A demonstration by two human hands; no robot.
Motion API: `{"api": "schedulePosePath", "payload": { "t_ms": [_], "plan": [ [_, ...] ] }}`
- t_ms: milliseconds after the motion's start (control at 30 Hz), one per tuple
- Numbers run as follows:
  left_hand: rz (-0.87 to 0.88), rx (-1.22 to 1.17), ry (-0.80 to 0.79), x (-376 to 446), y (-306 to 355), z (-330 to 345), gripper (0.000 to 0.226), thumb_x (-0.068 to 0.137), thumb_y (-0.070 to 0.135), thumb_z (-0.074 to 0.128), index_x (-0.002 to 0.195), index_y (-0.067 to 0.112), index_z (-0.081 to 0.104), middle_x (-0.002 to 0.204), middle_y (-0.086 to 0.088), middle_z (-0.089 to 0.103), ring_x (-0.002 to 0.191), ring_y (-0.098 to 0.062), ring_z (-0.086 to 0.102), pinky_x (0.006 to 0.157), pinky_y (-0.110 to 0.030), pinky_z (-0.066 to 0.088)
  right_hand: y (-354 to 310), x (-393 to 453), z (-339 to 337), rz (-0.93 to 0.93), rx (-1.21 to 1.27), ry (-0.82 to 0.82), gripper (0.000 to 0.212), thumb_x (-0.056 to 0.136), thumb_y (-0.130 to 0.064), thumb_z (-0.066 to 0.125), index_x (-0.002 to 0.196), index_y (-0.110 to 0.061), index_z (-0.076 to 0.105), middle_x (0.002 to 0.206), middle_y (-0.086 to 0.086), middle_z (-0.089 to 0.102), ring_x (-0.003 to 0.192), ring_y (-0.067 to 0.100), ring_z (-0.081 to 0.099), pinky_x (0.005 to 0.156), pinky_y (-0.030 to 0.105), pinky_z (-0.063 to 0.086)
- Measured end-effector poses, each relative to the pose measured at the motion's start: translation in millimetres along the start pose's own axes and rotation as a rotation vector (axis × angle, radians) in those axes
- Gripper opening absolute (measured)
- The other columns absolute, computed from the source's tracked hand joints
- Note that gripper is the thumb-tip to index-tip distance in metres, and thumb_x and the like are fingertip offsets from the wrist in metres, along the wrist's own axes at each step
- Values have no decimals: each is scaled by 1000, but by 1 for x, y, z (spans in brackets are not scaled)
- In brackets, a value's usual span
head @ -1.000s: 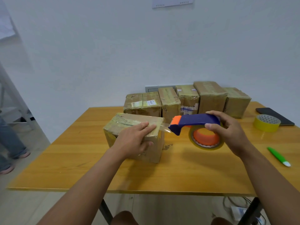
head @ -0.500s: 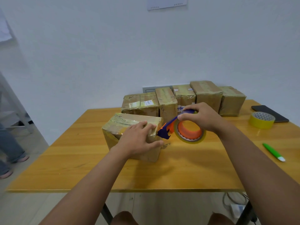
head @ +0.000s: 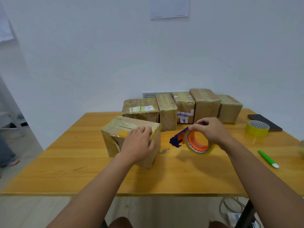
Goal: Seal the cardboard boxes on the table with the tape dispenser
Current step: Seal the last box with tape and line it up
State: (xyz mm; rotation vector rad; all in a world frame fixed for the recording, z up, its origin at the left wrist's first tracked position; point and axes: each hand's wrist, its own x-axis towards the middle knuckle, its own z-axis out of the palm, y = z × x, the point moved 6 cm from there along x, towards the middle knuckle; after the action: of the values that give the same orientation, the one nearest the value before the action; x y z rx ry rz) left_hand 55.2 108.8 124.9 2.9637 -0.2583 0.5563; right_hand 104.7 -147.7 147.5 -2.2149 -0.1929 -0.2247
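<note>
- Box [head: 131, 142] nearest the person sits on the wooden table [head: 82, 175], at about 10 o'clock from the table's middle, its top shiny with tape.
- Left hand [head: 137, 143] lies on that box's top and near face, fingers straight and pressing flat, gripping nothing.
- Five more boxes [head: 181, 107] stand in a row at 12 o'clock, by the wall.
- Tape dispenser [head: 192, 140], purple with an orange hub, is just right of the near box, apart from it.
- Right hand [head: 209, 130] grips the dispenser from above, fingers curled round its handle.
- Yellow tape roll [head: 257, 128], dark phone [head: 264, 121] and green pen [head: 268, 159] lie at 2 to 3 o'clock.
</note>
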Motion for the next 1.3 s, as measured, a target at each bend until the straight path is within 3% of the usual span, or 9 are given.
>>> {"api": "schedulePosePath", "payload": {
  "t_ms": [100,167,333,600,767,900,1000,1100,1300],
  "plan": [
    [-86,-13,41,-4,4,-10,23,94,45,41,96,21,41,90,4,50,89,-17,48,76,-30,42,-4,-4,-8,-35,72,115,37,78,-45,75,84,-9,72,87,16,67,85,32,60,73,48,50],
    [-142,32,62,-3,7,-11,34,97,55,40,102,21,43,97,3,55,91,-17,54,72,-28,47,-10,-6,-8,-39,111,145,31,79,-43,75,85,-13,71,87,11,66,85,28,60,75,48,50],
    [-142,106,9,-1,10,-8,41,102,44,41,134,18,38,130,-6,53,116,-22,53,85,-31,48,-22,-8,-1,-56,174,164,21,81,-40,75,88,-23,65,91,2,65,87,21,58,76,44,51],
    [-96,170,-67,-12,5,-6,38,99,24,47,135,18,37,135,-7,47,124,-25,46,101,-38,43,-30,-11,9,-73,242,219,36,78,-42,76,102,-18,67,99,2,65,92,21,59,77,38,50],
    [-95,197,1,-36,-9,-18,45,103,45,37,140,20,35,144,2,45,130,-19,42,100,-32,37,-39,-12,16,-91,290,237,34,81,-39,75,106,-22,61,100,-3,60,95,18,56,78,35,49],
    [-47,139,24,-50,-20,-30,41,104,39,36,143,26,36,146,6,45,130,-15,43,95,-30,41,-45,-8,31,-106,306,224,42,80,-42,76,112,-18,64,105,2,62,97,20,57,78,34,49],
    [-32,142,-34,-54,-47,-32,46,104,34,39,149,29,31,155,8,36,142,-13,30,116,-31,21,-47,-8,37,-118,330,218,47,80,-42,76,117,-16,64,106,2,62,99,20,57,78,32,50],
    [-45,122,-125,-60,-72,-31,53,103,37,41,153,32,24,160,10,24,150,-12,11,121,-32,3,-48,-10,41,-127,371,221,49,80,-41,76,120,-14,63,107,2,62,100,20,57,78,30,48],
    [-110,47,-23,-56,-55,-26,66,90,73,36,142,31,39,147,9,44,136,-14,36,114,-34,24,-54,-14,51,-130,423,235,49,80,-41,76,120,-17,62,109,2,61,101,19,57,81,33,52]
  ]
}}
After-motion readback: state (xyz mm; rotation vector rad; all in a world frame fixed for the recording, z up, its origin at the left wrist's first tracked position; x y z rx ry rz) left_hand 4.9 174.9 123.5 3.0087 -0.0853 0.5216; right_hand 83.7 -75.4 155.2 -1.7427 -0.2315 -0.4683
